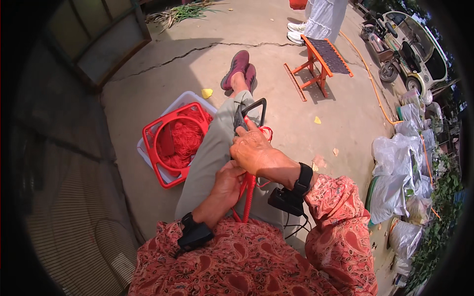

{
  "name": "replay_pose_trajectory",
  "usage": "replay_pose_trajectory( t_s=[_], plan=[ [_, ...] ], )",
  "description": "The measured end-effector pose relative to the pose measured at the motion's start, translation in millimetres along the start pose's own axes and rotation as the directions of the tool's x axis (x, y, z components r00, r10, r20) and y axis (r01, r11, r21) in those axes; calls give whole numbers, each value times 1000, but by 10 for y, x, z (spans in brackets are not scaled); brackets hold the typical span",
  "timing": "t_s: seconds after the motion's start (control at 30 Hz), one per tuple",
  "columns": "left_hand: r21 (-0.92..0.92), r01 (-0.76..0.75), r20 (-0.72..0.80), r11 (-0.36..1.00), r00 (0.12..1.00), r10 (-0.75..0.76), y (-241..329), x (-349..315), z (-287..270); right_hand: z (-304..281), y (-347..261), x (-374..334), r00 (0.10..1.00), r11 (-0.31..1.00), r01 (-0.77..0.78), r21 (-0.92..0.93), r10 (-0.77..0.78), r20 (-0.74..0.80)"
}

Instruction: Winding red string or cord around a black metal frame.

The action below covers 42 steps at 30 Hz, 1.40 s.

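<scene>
A dark ridged wall (79, 212) runs along the left edge of the concrete ground (143, 89). Near that edge stands a pale tub (182, 100) heaped with red string (186, 140), a red square frame (155, 160) with a round opening tilted over it. A yellow leaf (207, 93) lies just beyond the tub. Next come the person's outstretched legs in grey-green trousers (205, 143), ending in purple shoes (238, 65). Over the lap, the left hand (226, 185) has its fingers drawn together beside the right wrist, above a red cord (249, 197) that hangs down toward the shirt; whether its grip pinches the cord is hidden, so I cannot tell. The right hand (256, 150) lies farther forward, its grip curled around the near end of a black frame (263, 113), whose loop points toward the shoes. Farther right, toward the ground's far edge, stands an orange folding stool (330, 56) near another person's white shoes (296, 37). Pale plastic bags (395, 167) line the ground's right edge.
</scene>
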<state>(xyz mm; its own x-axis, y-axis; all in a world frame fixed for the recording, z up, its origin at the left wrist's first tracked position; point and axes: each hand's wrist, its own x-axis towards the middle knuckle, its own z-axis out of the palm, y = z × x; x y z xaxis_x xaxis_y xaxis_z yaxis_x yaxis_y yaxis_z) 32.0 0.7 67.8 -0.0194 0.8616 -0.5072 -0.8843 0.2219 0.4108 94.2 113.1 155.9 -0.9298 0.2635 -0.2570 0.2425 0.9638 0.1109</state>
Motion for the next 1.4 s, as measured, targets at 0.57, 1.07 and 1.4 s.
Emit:
replay_pose_trajectory(
  t_s=[0.57, 1.07, 1.4],
  plan=[
    [20, 87, 153, 996, 984, -89, 117, -92, 63, -117, 95, -719, 734, 858, 60, 510, 308, -605],
    [49, 115, 149, 992, 981, -121, 169, -76, 140, 900, -177, -818, 880, -307, -13, 951, 448, 157],
    [20, 81, 141, 997, 987, -83, 128, -7, -5, 763, -30, -967, 765, -259, 163, 952, 642, 44]
  ],
)
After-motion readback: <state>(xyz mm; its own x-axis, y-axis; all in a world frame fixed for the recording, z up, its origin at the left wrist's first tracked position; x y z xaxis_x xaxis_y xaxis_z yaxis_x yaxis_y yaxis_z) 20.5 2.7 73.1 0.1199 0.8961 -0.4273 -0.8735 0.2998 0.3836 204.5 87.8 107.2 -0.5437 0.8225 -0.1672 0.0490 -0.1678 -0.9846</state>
